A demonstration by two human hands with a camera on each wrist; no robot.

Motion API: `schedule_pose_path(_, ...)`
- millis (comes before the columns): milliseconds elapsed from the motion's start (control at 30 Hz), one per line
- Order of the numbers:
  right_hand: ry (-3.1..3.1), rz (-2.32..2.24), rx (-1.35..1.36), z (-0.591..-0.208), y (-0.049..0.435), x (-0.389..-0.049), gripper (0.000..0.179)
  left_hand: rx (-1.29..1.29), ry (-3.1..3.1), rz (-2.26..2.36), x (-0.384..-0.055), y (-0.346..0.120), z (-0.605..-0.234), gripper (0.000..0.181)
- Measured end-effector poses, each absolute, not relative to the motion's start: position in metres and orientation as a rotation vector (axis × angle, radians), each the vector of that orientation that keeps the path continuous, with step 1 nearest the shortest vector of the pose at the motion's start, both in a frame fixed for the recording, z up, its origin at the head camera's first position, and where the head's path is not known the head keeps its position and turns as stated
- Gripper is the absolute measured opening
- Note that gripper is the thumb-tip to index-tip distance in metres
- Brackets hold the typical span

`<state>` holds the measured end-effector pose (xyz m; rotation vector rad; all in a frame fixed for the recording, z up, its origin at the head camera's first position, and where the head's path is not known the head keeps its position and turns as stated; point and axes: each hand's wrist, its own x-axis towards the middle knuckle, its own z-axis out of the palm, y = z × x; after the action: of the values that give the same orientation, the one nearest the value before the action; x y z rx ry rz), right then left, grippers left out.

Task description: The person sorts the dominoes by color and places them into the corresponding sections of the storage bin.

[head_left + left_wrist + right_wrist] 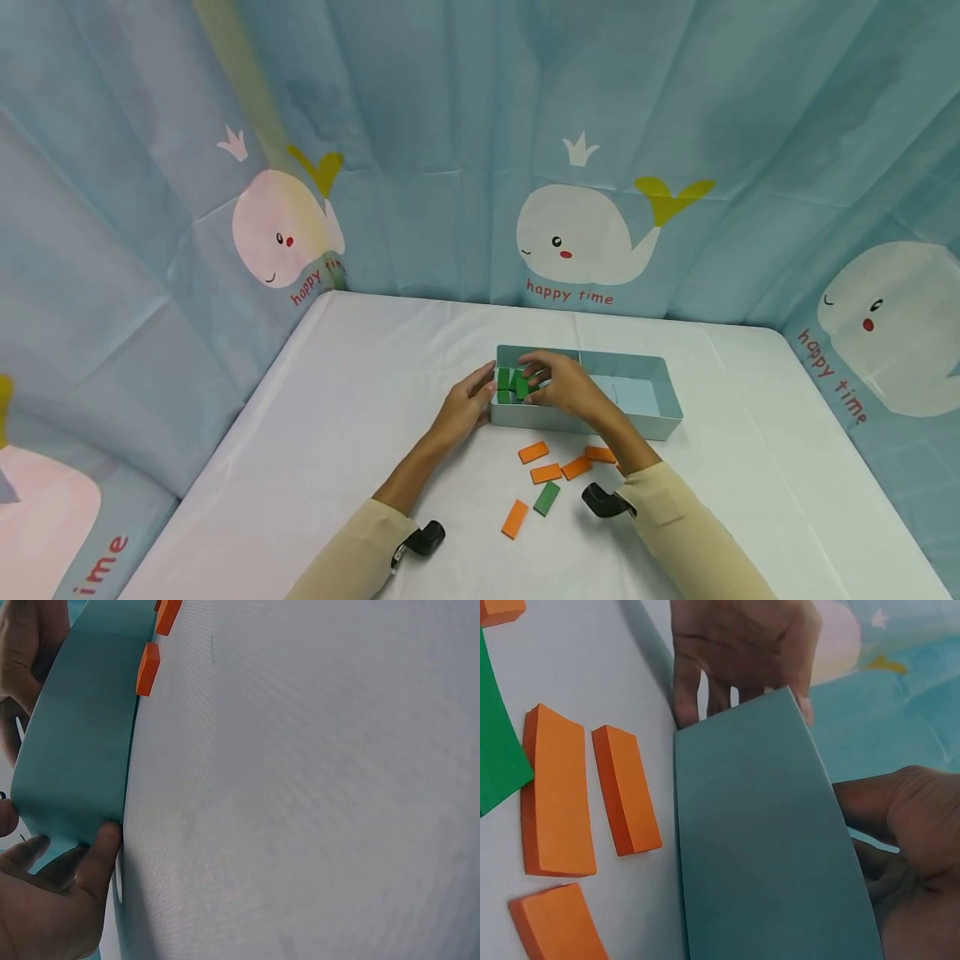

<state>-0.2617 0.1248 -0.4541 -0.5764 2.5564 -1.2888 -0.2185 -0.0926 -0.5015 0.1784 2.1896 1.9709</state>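
Note:
A pale blue-green divided box (600, 421) sits on the table, with several green blocks (504, 379) in its left compartment. My left hand (461, 408) is at the box's left end; in the left wrist view its fingertips press against the end wall. My right hand (562, 383) reaches over the front wall into that compartment. Its thumb and fingers curl around a tilted green block (521, 385). In the right wrist view the box wall (757, 825) hides those fingertips and the blocks inside.
In front of the box lie several loose orange blocks (546, 473) and one green block (547, 498), some near my right forearm. The box's right compartment (637, 396) has a pale bottom. Behind the white table (375, 358) hangs a whale-print curtain (427, 225).

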Motion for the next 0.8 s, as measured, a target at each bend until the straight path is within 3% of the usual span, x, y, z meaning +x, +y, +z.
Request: schedule_pose_path(800,2.522,-1.299,-0.642,-0.4565,0.1256,-0.2634,0.058,0.147,2.187,1.974,-0.2187,-0.0923,-0.5014,0.054)
